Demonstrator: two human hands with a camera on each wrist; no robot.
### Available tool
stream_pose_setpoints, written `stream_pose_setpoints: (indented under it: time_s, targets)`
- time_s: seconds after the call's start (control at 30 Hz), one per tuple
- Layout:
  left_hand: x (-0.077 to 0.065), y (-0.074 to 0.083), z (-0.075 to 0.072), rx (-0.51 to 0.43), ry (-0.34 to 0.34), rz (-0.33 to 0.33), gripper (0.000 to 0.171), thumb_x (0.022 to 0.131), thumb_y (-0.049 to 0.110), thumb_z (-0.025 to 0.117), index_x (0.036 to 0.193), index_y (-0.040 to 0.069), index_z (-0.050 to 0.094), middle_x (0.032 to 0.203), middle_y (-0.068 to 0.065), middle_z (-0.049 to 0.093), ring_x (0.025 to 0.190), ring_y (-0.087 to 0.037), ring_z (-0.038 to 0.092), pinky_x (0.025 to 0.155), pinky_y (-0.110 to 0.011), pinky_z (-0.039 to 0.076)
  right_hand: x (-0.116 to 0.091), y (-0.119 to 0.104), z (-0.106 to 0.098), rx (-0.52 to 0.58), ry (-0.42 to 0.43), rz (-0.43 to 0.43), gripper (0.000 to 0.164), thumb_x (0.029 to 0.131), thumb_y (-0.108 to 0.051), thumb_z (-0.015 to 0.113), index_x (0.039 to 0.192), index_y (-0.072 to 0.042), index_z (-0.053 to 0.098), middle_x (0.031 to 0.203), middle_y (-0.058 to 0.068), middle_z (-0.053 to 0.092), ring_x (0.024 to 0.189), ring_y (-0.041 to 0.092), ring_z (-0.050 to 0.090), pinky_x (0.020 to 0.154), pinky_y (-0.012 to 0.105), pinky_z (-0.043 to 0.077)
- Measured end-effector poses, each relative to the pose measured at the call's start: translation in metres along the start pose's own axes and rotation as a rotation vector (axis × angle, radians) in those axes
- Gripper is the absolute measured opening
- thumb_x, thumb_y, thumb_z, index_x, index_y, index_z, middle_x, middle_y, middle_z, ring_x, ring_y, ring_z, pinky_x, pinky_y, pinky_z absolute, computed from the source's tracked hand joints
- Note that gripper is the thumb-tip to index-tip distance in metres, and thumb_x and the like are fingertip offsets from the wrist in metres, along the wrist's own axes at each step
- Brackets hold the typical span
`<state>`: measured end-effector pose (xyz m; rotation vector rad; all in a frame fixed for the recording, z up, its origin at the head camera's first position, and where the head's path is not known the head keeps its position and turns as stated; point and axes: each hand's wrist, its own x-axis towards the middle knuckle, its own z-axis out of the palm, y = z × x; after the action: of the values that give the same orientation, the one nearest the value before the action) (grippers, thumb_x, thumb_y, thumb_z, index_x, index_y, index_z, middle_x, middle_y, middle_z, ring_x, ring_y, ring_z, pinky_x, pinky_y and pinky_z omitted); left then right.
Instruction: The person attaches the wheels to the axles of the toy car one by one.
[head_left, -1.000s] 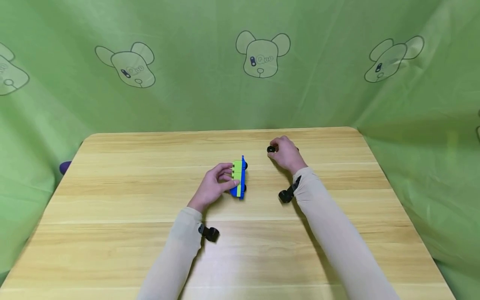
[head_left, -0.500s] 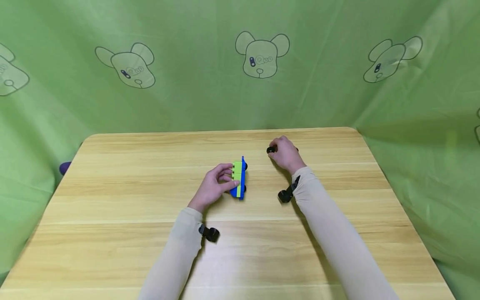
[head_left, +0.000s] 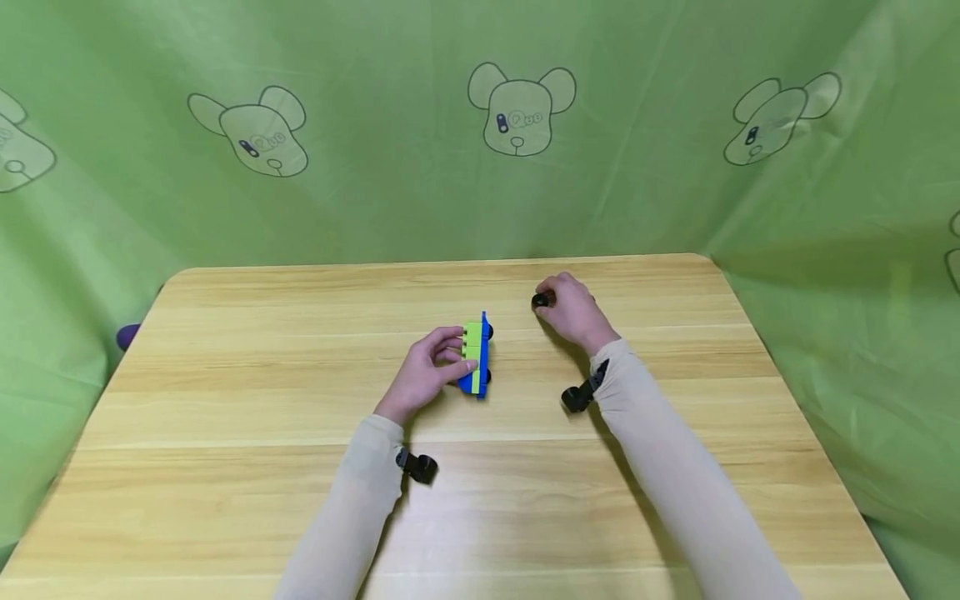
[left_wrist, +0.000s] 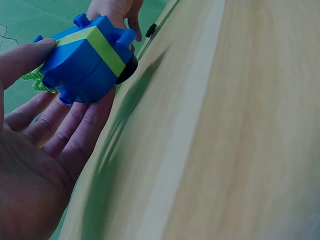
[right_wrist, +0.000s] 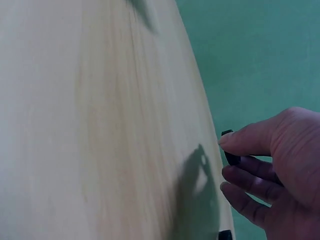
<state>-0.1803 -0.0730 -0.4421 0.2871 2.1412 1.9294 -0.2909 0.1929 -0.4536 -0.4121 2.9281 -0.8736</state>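
Note:
My left hand [head_left: 422,377] holds a toy car of blue and lime-green building blocks [head_left: 474,358] on its side, thumb on one face and fingers beneath. Black wheels [head_left: 490,332] show along the blue side of the car. In the left wrist view the car [left_wrist: 85,62] is raised above the table, green studs toward the palm. Toward the back of the table, my right hand [head_left: 573,310] pinches a small black wheel [head_left: 540,300]. The right wrist view shows this wheel [right_wrist: 231,152] between thumb and index finger, partly hidden by them.
Another small black piece [right_wrist: 226,235] lies on the table near its far edge, almost hidden behind the right hand in the head view. A green curtain [head_left: 375,192] hangs behind the wooden table [head_left: 225,367]. Something purple [head_left: 127,337] shows beyond the left edge.
The black wheel has turned a little in my right fingers, and the right wrist has tilted slightly to the right. My left hand and the car stay nearly where they were.

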Motion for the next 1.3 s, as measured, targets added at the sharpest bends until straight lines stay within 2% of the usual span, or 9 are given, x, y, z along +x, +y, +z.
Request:
stream_pose_setpoints:
  time_s: [0.1, 0.27, 0.43, 0.77, 1.17, 1.3]
  targets:
    - [0.003, -0.006, 0.0, 0.0, -0.001, -0.008, 0.056, 0.088, 0.003, 0.072, 0.138, -0.007, 0.047, 0.122, -0.023, 0.057, 0.104, -0.033, 0.058, 0.09, -0.03, 0.051, -0.004, -0.003, -0.002, 0.011, -0.001, -0.017, 0.033, 0.089, -0.004, 0.069, 0.12, 0.005, 0.061, 0.113, 0.018, 0.055, 0.104, 0.034, 0.055, 0.097, 0.047, 0.044]
    - [0.013, -0.028, -0.001, -0.002, 0.011, -0.014, 0.06, 0.088, 0.005, 0.074, 0.14, -0.004, 0.046, 0.124, -0.02, 0.057, 0.105, -0.032, 0.058, 0.09, -0.031, 0.05, -0.013, -0.006, -0.005, 0.027, -0.018, -0.038, 0.036, 0.088, -0.002, 0.069, 0.123, 0.005, 0.06, 0.115, 0.017, 0.055, 0.107, 0.034, 0.055, 0.1, 0.047, 0.043]
    - [0.013, -0.034, 0.0, 0.001, 0.03, 0.005, 0.06, 0.087, 0.009, 0.075, 0.139, 0.0, 0.048, 0.123, -0.018, 0.058, 0.104, -0.03, 0.059, 0.091, -0.033, 0.051, -0.02, -0.009, -0.01, 0.039, -0.028, -0.056, 0.037, 0.089, -0.002, 0.069, 0.124, 0.004, 0.06, 0.115, 0.015, 0.055, 0.107, 0.033, 0.055, 0.1, 0.047, 0.043]
    - [0.012, -0.035, -0.002, 0.009, 0.06, 0.021, 0.058, 0.085, 0.01, 0.077, 0.137, 0.002, 0.052, 0.118, -0.012, 0.061, 0.1, -0.025, 0.06, 0.09, -0.034, 0.052, -0.036, -0.016, -0.019, 0.061, -0.025, -0.098, 0.038, 0.088, -0.002, 0.07, 0.125, 0.002, 0.06, 0.116, 0.013, 0.056, 0.106, 0.032, 0.056, 0.096, 0.048, 0.046]
    - [0.014, -0.034, -0.002, 0.019, 0.036, 0.001, 0.064, 0.087, 0.008, 0.075, 0.141, -0.003, 0.045, 0.124, -0.019, 0.056, 0.105, -0.03, 0.058, 0.09, -0.03, 0.051, -0.051, -0.032, -0.026, 0.067, 0.014, -0.172, 0.038, 0.089, -0.005, 0.07, 0.125, 0.0, 0.06, 0.115, 0.01, 0.057, 0.105, 0.029, 0.057, 0.092, 0.045, 0.049]
    - [0.006, -0.015, -0.001, 0.026, 0.026, 0.003, 0.061, 0.087, 0.003, 0.073, 0.139, -0.008, 0.044, 0.122, -0.021, 0.056, 0.104, -0.033, 0.058, 0.089, -0.03, 0.051, -0.056, -0.039, -0.027, 0.065, 0.015, -0.191, 0.037, 0.089, -0.006, 0.071, 0.124, -0.001, 0.061, 0.115, 0.01, 0.057, 0.104, 0.029, 0.058, 0.091, 0.045, 0.049]
